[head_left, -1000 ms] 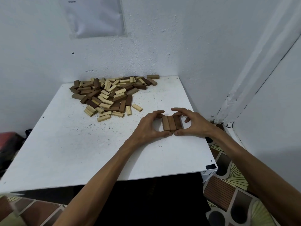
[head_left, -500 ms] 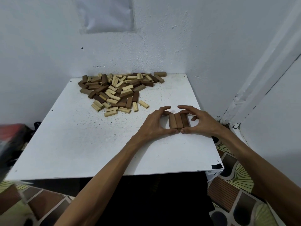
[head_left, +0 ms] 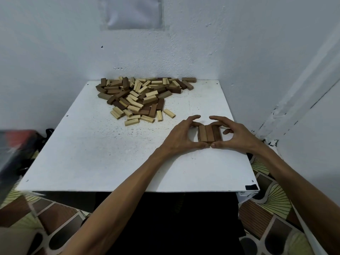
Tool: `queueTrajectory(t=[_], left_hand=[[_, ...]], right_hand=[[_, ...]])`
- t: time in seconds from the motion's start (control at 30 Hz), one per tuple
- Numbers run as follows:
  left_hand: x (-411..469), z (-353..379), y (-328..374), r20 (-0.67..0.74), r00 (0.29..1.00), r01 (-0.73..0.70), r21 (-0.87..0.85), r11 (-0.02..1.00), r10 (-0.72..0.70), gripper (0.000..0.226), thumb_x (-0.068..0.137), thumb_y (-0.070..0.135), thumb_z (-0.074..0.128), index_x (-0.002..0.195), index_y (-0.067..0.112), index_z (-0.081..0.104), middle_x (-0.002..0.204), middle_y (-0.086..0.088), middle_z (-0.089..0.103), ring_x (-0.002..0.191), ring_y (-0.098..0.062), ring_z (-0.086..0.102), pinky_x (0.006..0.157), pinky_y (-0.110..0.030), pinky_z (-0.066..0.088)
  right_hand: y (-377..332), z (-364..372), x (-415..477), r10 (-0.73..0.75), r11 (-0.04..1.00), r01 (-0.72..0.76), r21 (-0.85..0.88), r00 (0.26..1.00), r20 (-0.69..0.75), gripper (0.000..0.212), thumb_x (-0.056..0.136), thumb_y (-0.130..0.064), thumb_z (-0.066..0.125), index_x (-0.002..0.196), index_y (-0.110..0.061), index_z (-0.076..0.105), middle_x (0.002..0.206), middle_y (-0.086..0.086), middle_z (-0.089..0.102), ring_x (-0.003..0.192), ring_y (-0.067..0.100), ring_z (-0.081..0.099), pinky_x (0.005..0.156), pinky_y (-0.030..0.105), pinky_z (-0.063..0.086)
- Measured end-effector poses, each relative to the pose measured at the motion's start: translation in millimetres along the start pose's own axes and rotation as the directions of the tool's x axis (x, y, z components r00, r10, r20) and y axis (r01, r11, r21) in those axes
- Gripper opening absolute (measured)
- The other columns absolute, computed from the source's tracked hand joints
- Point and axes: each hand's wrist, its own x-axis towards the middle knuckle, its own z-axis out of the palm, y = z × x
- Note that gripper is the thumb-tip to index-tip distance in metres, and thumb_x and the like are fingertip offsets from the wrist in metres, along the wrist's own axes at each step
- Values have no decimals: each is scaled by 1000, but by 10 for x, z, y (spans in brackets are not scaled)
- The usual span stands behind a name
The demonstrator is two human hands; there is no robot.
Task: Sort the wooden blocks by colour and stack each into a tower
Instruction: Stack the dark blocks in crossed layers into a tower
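A: Head view: where's the row?
B: Three brown blocks [head_left: 208, 133] lie side by side on the table [head_left: 110, 162]. The left grip [head_left: 181, 137] and right grip [head_left: 237, 138] curl round them.
A: Risk?
B: I'd say an uneven squeeze skews the row, so the tower leans. The mixed pile [head_left: 141, 100] lies beyond the left grip, well apart.

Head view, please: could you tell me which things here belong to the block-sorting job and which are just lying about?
Job: row of three brown wooden blocks, held between the left hand and right hand; mixed pile of pale and dark wooden blocks; white table.
Lying about: white sheet on the wall; blurred red and black object at left; patterned floor tiles.
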Motion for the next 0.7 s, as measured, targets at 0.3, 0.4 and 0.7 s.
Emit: queueTrajectory(t=[0.3, 0.4, 0.7], left_hand=[[-11, -4, 3, -3, 1000, 4, 2, 1000, -4, 102, 66, 59, 91, 150, 37, 38, 135, 10, 64, 125, -9, 58, 105, -40, 49], [-8, -2, -1, 1, 1000, 10, 4, 1000, -10, 102, 66, 60, 91, 150, 36, 38, 135, 10, 63, 125, -9, 58, 104, -41, 50], [-20, -15, -22, 1, 1000, 8, -11, 1000, -8, 99, 65, 57, 91, 147, 37, 40, 132, 11, 64, 123, -6, 59, 104, -39, 50]], right_hand=[[17, 12, 7, 20, 1000, -20, 24, 1000, 9, 88, 72, -33, 93, 147, -42, 47, 131, -20, 64, 129, -2, 54, 97, 22, 44], [27, 14, 24, 40, 999, -41, 34, 999, 26, 88, 73, -34, 92, 146, -46, 46, 132, -20, 64, 129, -1, 53, 97, 23, 43], [-15, 46, 20, 43, 999, -44, 13, 999, 18, 86, 73, -36, 92, 145, -49, 46, 133, -23, 63, 132, -1, 51, 95, 24, 42]])
